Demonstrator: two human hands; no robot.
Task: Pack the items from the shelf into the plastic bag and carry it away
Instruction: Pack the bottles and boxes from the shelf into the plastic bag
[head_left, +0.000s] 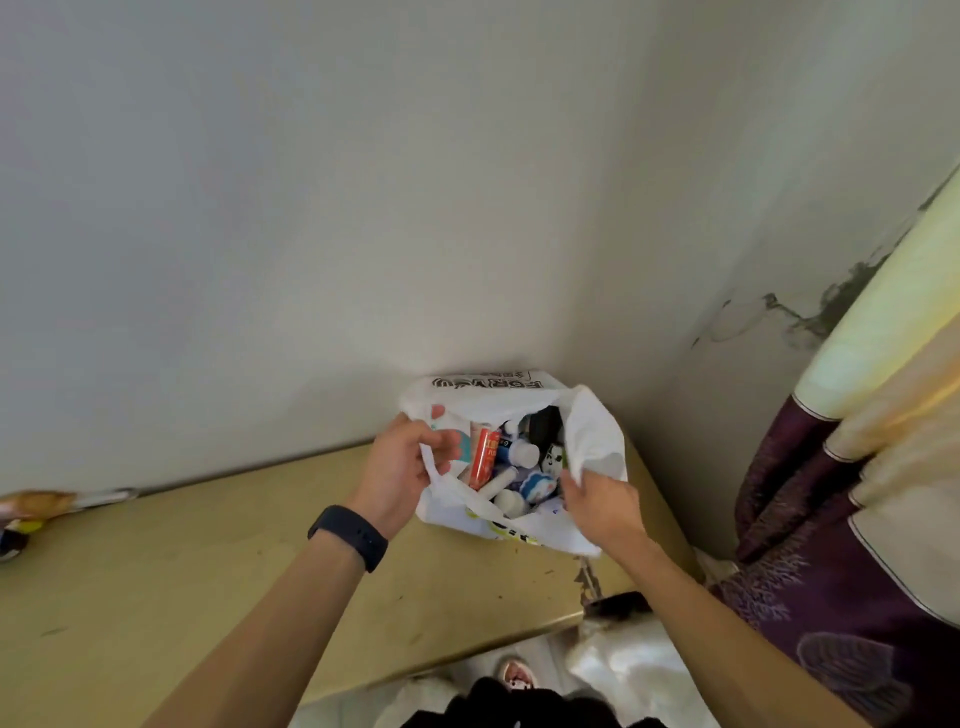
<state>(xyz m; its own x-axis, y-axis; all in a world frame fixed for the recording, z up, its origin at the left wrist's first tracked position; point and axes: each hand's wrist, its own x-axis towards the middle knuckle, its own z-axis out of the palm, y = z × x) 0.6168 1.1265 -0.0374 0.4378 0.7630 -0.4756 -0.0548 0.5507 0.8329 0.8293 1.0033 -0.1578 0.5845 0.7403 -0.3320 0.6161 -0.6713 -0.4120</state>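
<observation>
Holding the bag's mouth apart

Head view: the left hand (400, 467) and right hand (602, 501) are pinching the rim of the plastic bag (592, 431) at its 9 and 4 o'clock. It is sitting on the shelf (208, 571). A red tube (485, 457) is showing inside among blurred bottles (522, 454). An object (31, 506) at 9 o'clock is running off-frame.

Soft dim daylight, wide-angle edge distortion
</observation>
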